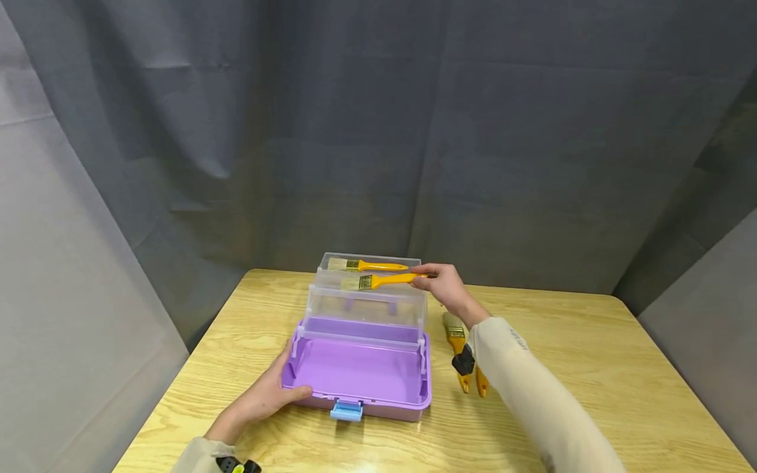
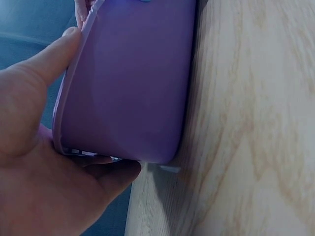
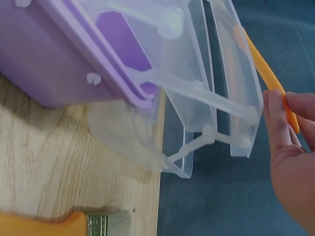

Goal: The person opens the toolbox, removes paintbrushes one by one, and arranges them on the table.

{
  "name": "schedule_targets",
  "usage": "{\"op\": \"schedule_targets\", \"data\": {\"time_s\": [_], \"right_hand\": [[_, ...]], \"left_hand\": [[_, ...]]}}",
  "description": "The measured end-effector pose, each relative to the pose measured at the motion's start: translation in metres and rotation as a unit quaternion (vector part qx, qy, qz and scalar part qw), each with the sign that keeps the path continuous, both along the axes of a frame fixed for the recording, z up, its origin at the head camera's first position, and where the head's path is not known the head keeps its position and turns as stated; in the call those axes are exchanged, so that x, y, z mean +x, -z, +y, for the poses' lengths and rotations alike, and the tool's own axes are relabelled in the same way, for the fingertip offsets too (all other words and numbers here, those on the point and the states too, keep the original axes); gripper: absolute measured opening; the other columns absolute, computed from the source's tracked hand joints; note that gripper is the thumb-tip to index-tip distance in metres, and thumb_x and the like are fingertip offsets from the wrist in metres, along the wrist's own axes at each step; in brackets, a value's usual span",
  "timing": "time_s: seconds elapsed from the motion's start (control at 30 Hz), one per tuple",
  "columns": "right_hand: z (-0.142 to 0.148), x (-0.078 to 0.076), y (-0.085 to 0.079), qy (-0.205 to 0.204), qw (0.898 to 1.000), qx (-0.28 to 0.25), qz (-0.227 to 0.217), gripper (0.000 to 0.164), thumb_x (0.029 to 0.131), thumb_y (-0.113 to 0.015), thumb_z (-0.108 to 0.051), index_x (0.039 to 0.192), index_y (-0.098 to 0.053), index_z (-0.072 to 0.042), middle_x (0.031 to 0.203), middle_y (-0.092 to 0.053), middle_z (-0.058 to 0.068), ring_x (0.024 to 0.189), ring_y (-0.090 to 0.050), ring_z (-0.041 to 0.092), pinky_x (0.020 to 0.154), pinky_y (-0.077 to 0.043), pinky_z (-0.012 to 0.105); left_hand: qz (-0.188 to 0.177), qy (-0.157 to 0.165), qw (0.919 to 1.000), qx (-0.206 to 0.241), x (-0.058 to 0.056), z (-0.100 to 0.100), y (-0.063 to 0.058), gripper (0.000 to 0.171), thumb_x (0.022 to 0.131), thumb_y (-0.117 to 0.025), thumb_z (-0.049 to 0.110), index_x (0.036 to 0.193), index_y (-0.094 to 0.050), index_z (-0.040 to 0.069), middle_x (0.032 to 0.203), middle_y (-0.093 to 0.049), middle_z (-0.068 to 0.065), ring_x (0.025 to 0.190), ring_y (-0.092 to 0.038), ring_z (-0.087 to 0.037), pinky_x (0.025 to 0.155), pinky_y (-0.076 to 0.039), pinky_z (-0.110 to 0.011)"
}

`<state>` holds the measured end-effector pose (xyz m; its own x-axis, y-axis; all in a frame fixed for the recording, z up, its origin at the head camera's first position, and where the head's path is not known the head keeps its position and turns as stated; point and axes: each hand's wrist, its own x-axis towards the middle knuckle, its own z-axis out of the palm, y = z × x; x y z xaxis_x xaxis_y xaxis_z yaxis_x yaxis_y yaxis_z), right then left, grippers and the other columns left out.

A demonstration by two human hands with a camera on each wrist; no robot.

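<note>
A purple toolbox [image 1: 361, 371] stands on the table with its clear fold-out trays [image 1: 367, 307] raised at the back. My left hand [image 1: 266, 394] grips the box's left front corner, thumb on the front rim and fingers along the left side. Over the upper tray, my right hand [image 1: 445, 288] pinches the end of a paintbrush's yellow handle [image 3: 264, 66], bristles pointing left. Just behind it, a second paintbrush [image 1: 378, 266] lies in the rearmost tray. A light-blue latch [image 1: 346, 412] hangs down at the front of the box.
Right of the box, another paintbrush [image 1: 454, 334] lies on the wooden table [image 1: 562, 348], next to a yellow handle [image 1: 481, 383] partly hidden by my right sleeve. A dark grey curtain [image 1: 355, 131] hangs behind the table, with pale panels on both sides.
</note>
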<state>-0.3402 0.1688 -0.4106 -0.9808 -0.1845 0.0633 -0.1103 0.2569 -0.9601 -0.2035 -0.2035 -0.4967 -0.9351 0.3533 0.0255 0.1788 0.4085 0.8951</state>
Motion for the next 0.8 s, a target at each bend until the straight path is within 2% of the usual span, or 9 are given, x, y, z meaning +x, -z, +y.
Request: {"op": "schedule_targets", "data": {"time_s": [0.17,0.3,0.43,0.53,0.67,0.8], "right_hand": [[0.012,0.003,-0.002,0.006,0.999,-0.029,-0.012,0.033,0.091,-0.060,-0.004,0.123,-0.060,0.006,0.115,-0.061,0.021,0.103,-0.062,0.033,0.085,-0.053,0.032],[0.023,0.009,-0.005,0.009,0.998,-0.058,-0.016,0.035,0.091,-0.060,-0.003,0.125,-0.057,0.007,0.121,-0.056,0.024,0.107,-0.060,0.036,0.084,-0.053,0.030],[0.040,0.015,-0.007,0.015,0.996,-0.089,-0.014,0.037,0.092,-0.058,-0.001,0.128,-0.053,0.009,0.126,-0.053,0.024,0.103,-0.063,0.028,0.084,-0.052,0.028],[0.055,0.019,-0.007,0.016,0.992,-0.125,-0.015,0.040,0.092,-0.058,0.000,0.129,-0.050,0.011,0.122,-0.056,0.018,0.097,-0.066,0.017,0.087,-0.050,0.029],[0.079,0.026,-0.004,0.004,0.977,-0.212,-0.028,0.040,0.090,-0.060,0.001,0.127,-0.052,0.012,0.112,-0.062,0.007,0.094,-0.067,0.015,0.090,-0.048,0.031],[0.103,0.036,0.001,-0.018,0.956,-0.291,-0.041,0.026,0.090,-0.059,0.005,0.114,-0.067,0.000,0.109,-0.066,0.007,0.093,-0.067,0.017,0.089,-0.049,0.030]], "left_hand": [[0.010,0.003,0.9999,0.004,-0.001,-0.001,0.000,0.108,0.080,-0.076,0.018,0.152,0.005,0.011,0.156,0.001,-0.021,0.140,-0.007,-0.041,0.110,-0.005,-0.057],[0.005,-0.002,1.0000,0.002,0.000,-0.001,-0.001,0.108,0.079,-0.076,0.018,0.152,0.003,0.011,0.156,0.000,-0.021,0.139,-0.008,-0.042,0.110,-0.006,-0.057],[-0.007,-0.008,0.9999,-0.005,0.000,-0.001,-0.002,0.108,0.079,-0.076,0.020,0.152,0.003,0.010,0.156,0.001,-0.021,0.140,-0.007,-0.041,0.110,-0.006,-0.055],[-0.016,-0.014,0.9997,-0.014,0.000,-0.001,-0.002,0.109,0.080,-0.076,0.022,0.152,0.004,0.009,0.155,0.002,-0.022,0.140,-0.005,-0.040,0.110,-0.005,-0.055],[-0.019,-0.017,0.9995,-0.018,0.000,-0.001,-0.002,0.109,0.080,-0.076,0.023,0.152,0.004,0.009,0.155,0.003,-0.021,0.140,-0.004,-0.041,0.110,-0.006,-0.055],[-0.006,-0.012,0.9998,-0.013,0.002,-0.001,-0.002,0.108,0.080,-0.076,0.021,0.152,0.004,0.010,0.155,0.002,-0.022,0.139,-0.006,-0.042,0.110,-0.007,-0.056]]}}
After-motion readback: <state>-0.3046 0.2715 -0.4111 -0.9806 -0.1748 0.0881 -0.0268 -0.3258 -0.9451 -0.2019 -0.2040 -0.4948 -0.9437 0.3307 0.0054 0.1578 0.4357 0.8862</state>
